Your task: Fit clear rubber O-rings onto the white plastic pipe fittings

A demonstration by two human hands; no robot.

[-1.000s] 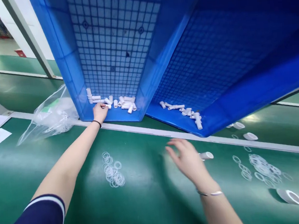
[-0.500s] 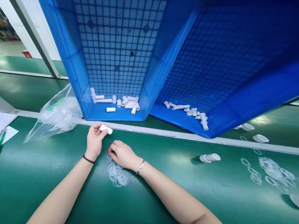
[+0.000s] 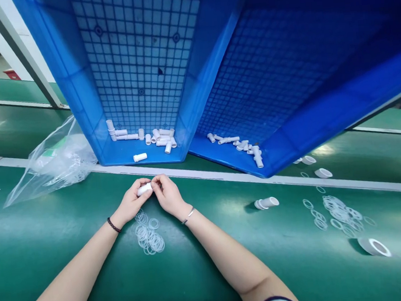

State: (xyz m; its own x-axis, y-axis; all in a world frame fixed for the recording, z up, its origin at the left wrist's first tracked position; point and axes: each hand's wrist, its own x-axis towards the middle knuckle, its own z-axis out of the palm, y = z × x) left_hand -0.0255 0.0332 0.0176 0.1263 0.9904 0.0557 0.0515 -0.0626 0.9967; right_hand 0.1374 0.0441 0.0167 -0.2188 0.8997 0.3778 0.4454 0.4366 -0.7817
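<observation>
My left hand is closed around a short white plastic pipe fitting, held just above the green bench. At the fitting's right end, the fingers of my right hand are pinched together and touch or nearly touch it; whatever sits between them is hidden. Below both hands lies a loose pile of thin translucent rings, with a single ring at its upper right edge.
Two tilted blue crates, a left crate and a right crate, hold white fittings. A clear plastic bag lies at left. Rightward are a standing-apart fitting, another ring pile and a wide white collar.
My right hand has left the ring pile and moved up to the end of the fitting. My left hand keeps hold of the fitting, now turned closer to level. The camera view has shifted right.
</observation>
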